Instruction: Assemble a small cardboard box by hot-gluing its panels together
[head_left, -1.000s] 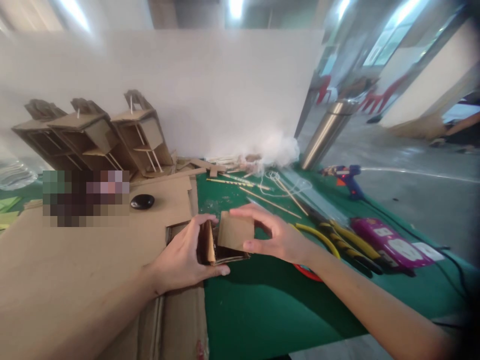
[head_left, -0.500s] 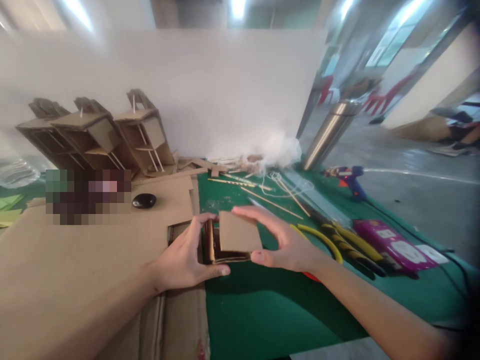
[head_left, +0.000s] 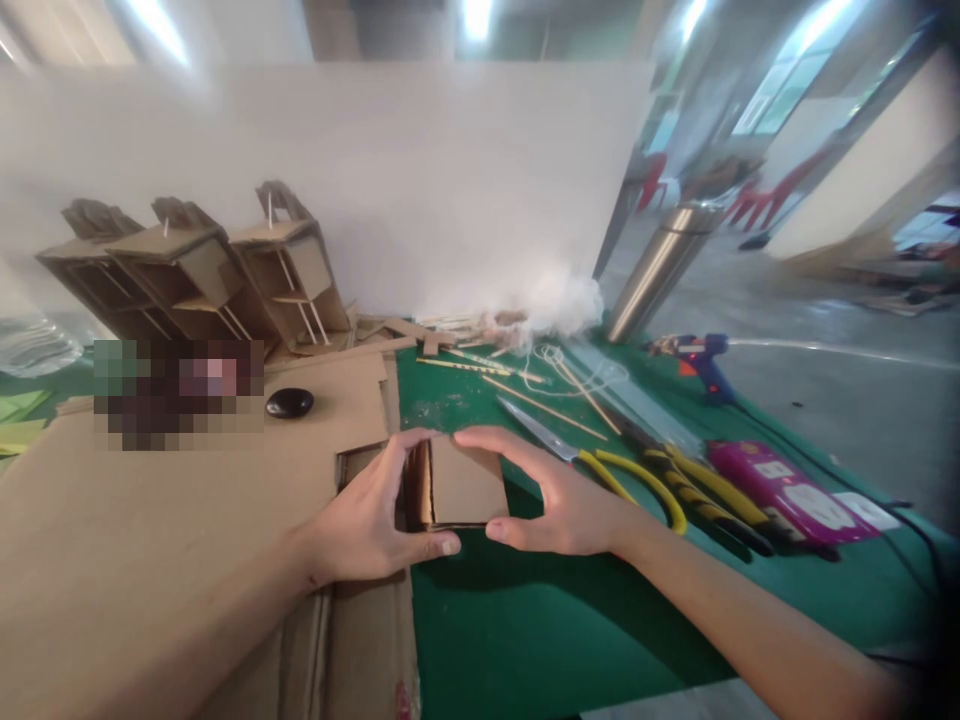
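A small cardboard box point(head_left: 420, 490) is between my two hands on the green tabletop, at the edge of the cardboard sheets. My left hand point(head_left: 367, 510) grips its left end, thumb at the near side and fingers at the far side. A square cardboard piece point(head_left: 469, 482) covers the top of the box. My right hand point(head_left: 562, 500) holds that piece by its near and far edges, thumb toward me. The inside of the box is hidden under it. Scissors with yellow handles point(head_left: 637, 480) lie beside my right hand, partly behind it.
Three cardboard structures point(head_left: 274, 270) stand at the back left. A black mouse-like object point(head_left: 289, 403) rests on the cardboard sheet point(head_left: 187, 520). To the right are a steel flask point(head_left: 660, 270), a blue glue gun point(head_left: 701, 360), pliers point(head_left: 697, 500) and a purple box point(head_left: 787, 490). Thin sticks point(head_left: 544, 405) lie beyond my hands.
My right hand has moved left and lowered the tilted cardboard square onto the box, closing the gap beneath it. More of the scissors shows. My left hand has stayed nearly in place.
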